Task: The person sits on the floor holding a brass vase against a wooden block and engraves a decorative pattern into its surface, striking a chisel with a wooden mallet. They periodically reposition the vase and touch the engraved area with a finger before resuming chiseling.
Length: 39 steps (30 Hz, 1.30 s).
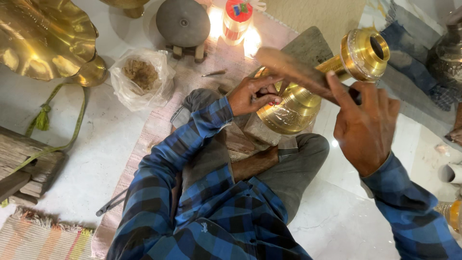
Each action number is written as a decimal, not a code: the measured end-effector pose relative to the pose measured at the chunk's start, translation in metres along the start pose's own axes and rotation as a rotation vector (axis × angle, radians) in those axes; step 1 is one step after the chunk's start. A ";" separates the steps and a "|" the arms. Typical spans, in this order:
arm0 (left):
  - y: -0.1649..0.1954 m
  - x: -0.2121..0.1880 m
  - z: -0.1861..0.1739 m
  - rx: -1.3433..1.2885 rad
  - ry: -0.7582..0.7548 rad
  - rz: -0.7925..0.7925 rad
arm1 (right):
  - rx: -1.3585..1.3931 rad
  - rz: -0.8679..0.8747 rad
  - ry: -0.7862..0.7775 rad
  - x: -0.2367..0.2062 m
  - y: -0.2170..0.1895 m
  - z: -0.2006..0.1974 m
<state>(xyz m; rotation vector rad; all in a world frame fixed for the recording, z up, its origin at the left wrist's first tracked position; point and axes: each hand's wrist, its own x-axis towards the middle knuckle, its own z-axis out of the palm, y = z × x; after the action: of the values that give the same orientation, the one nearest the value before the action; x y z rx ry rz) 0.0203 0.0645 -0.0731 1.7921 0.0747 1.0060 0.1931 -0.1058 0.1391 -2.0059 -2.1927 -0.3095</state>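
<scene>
1. The brass vessel [308, 96] lies tilted across the seated person's lap, its round belly low by the knees and its ringed neck and open mouth pointing up and away to the right.
2. The left hand [252, 95] rests on the vessel's belly, fingers curled narrow and pinching something small against the metal; I cannot tell what it is.
3. The right hand [365, 127] is raised beside the vessel's neck, closed around the handle end of a wooden mallet [293, 70], one finger stretched along it.
4. The mallet crosses in front of the vessel's shoulder, blurred, its head just above the left hand.
5. The person sits cross-legged on a pale pink mat [159, 125] spread on the white floor, in a blue checked shirt.
6. To the left lie a clear plastic bag [142, 79] of brown stuff and a large fluted brass bowl [45, 36].
7. Beyond the mat stand a round grey stone block [184, 23] and a bottle with a red cap [237, 19].
</scene>
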 end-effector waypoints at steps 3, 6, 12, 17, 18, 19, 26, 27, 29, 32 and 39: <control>0.003 0.000 0.000 0.014 -0.019 -0.085 | 0.162 0.044 0.081 -0.001 -0.003 0.000; 0.004 0.001 -0.001 -0.008 -0.027 -0.018 | 0.295 0.046 0.102 0.000 -0.005 0.000; 0.004 0.002 -0.005 -0.017 -0.045 -0.041 | 0.331 0.030 0.123 -0.002 -0.001 -0.001; 0.003 0.003 -0.005 -0.011 -0.062 -0.026 | 0.018 0.019 0.039 -0.005 -0.003 0.000; 0.003 0.002 -0.004 -0.026 -0.070 -0.071 | 0.199 0.067 0.081 -0.006 -0.005 0.000; 0.003 0.002 -0.004 -0.046 -0.079 -0.039 | 0.381 0.110 0.117 -0.006 -0.006 0.000; -0.004 0.004 -0.006 -0.024 -0.110 0.004 | 0.449 0.132 0.177 -0.006 -0.002 0.004; -0.005 0.002 -0.006 -0.049 -0.105 -0.008 | 0.325 0.079 0.149 -0.008 0.000 0.004; -0.007 0.004 -0.005 0.061 -0.121 0.038 | 0.089 -0.031 0.111 -0.010 0.003 0.004; -0.008 0.004 -0.005 0.066 -0.123 0.105 | -0.041 -0.059 0.097 -0.016 0.002 0.006; -0.004 0.005 -0.010 0.096 -0.150 0.153 | 0.001 -0.017 0.167 -0.023 0.001 0.013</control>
<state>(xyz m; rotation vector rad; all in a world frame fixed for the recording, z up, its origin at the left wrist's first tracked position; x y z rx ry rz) 0.0186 0.0764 -0.0721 1.9791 -0.1110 0.9859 0.1966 -0.1247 0.1212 -1.8870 -2.1083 -0.4611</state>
